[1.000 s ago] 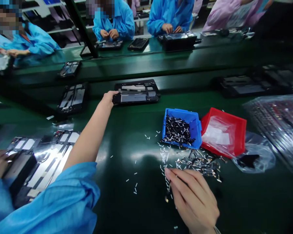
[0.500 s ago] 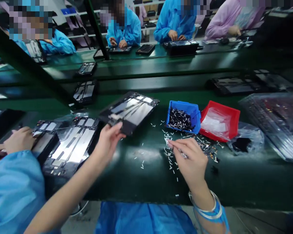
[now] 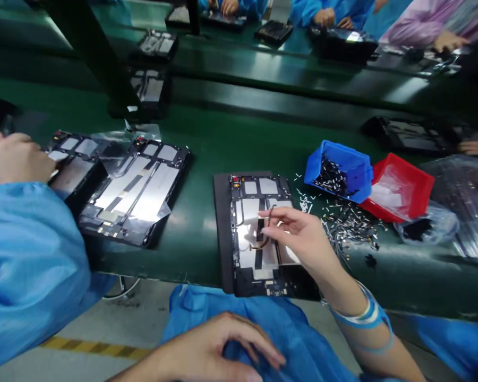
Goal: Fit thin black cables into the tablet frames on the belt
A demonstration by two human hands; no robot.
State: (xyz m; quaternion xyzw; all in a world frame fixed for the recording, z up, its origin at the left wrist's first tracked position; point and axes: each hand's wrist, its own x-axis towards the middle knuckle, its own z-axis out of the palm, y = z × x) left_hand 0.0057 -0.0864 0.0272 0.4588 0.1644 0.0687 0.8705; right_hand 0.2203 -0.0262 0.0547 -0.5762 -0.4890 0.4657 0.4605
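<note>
Over the black-framed silver tablet panel (image 3: 223, 233) at twelve o'clock, our right hand (image 3: 302, 239) hovered low and steady, thumb and forefinger (image 3: 273, 213) pinched close, whatever they held too fine to tell; our left hand (image 3: 211, 347) lay loosely open on the pale-blue gown (image 3: 290, 329).

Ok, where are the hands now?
Right hand over open tablet frame, fingers pinched, held item unclear. Left hand resting on blue smock. Loose metal bits scattered beside frame, not on it.
</note>
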